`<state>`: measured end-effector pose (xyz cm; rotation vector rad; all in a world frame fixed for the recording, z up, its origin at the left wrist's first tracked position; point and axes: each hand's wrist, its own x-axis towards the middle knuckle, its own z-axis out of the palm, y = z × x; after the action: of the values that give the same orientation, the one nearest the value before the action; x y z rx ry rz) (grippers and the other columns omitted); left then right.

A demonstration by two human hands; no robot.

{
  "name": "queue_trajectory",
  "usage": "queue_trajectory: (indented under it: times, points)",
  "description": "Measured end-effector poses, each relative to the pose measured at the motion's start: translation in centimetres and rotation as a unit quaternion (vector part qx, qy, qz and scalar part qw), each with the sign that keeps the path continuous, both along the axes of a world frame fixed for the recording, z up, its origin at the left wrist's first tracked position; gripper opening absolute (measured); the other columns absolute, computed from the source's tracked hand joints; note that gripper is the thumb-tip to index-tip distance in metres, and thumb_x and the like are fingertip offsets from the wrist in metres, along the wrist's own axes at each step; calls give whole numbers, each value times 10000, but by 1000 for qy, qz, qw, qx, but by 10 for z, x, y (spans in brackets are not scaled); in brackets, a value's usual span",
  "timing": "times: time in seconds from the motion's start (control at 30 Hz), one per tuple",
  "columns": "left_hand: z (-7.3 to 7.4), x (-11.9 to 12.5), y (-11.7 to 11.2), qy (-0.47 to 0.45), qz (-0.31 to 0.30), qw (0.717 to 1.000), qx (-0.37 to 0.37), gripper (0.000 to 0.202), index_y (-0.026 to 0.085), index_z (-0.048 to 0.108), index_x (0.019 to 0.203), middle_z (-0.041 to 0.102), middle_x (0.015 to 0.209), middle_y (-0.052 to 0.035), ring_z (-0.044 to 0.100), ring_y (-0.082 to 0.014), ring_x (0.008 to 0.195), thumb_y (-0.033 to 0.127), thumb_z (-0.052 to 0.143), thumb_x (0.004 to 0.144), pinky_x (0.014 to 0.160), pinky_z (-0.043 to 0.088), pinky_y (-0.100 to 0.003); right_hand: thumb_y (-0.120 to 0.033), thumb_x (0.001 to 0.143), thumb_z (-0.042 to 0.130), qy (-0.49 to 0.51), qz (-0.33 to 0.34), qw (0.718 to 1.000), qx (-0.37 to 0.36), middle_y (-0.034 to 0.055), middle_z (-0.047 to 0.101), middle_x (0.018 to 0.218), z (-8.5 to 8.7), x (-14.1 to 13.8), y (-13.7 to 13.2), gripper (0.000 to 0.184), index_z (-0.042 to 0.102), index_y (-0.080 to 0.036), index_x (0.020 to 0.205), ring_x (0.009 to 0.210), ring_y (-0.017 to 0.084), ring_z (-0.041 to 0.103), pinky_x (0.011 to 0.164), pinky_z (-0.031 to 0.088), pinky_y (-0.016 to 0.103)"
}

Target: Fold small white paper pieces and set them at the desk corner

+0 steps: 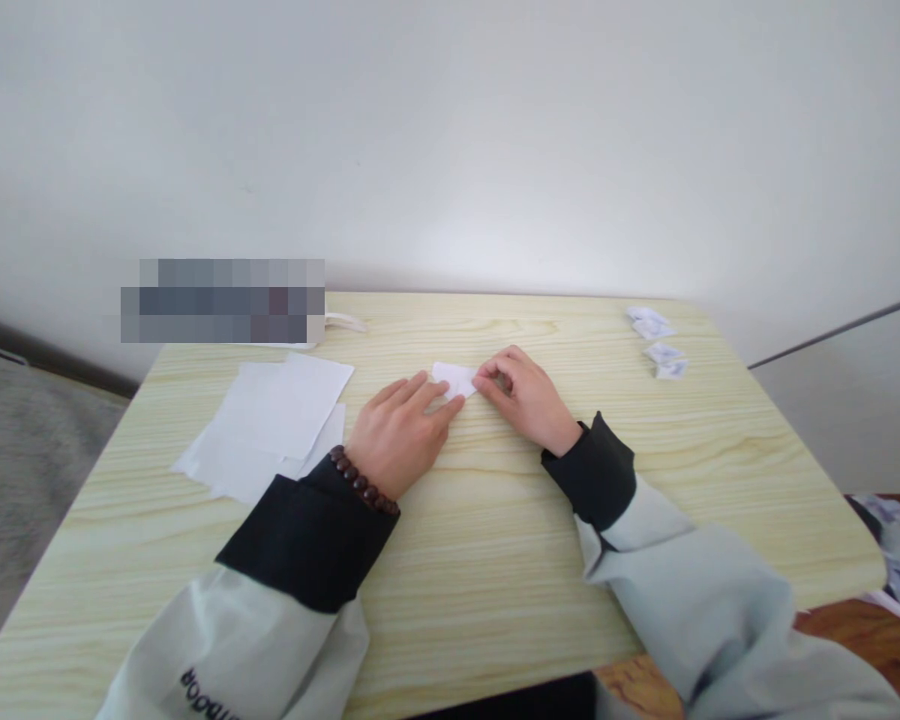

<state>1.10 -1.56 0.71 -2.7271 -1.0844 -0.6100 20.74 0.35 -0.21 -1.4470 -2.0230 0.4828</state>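
pale wood-grain worktop (495, 560) carries a small folded white paper piece (455, 379) at its middle, pressed flat under the left hand's (397, 432) extended fingertips and pinched at its right edge by the right hand (526, 397), loose white sheets (270, 425) lying just left.

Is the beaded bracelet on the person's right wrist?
No, the beaded bracelet sits at the wrist of the left hand; the right wrist shows only a black cuff.
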Motion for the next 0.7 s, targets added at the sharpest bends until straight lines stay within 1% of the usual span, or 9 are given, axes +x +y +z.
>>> queue_trajectory:
  times: [0.13, 0.53, 0.7]
  points:
    - [0, 0, 0, 2, 3, 1000, -4, 285, 217, 669, 1051, 660, 1116, -47, 587, -263, 1080, 149, 516, 821, 892, 517, -408, -214, 839, 553, -8, 1, 1000, -6, 21, 530, 803, 3, 0, -1, 85, 596, -165, 785, 664, 119, 478, 664, 408, 261]
    - [-1, -1, 1, 4, -4, 1000, -10, 289, 212, 664, 1059, 651, 1123, -73, 578, -268, 1088, 147, 519, 817, 899, 508, -419, -207, 822, 577, -4, 5, 1000, -8, 14, 518, 775, 3, 1, 1, 72, 605, -168, 769, 650, 115, 461, 646, 402, 257]
    - [0, -1, 1, 1, -5, 1000, -9, 278, 211, 675, 1042, 656, 1118, -69, 584, -270, 1079, 154, 524, 816, 901, 509, -414, -197, 825, 573, -2, 14, 1000, -26, 17, 512, 785, 5, 1, 1, 70, 614, -156, 785, 661, 114, 472, 636, 402, 254]
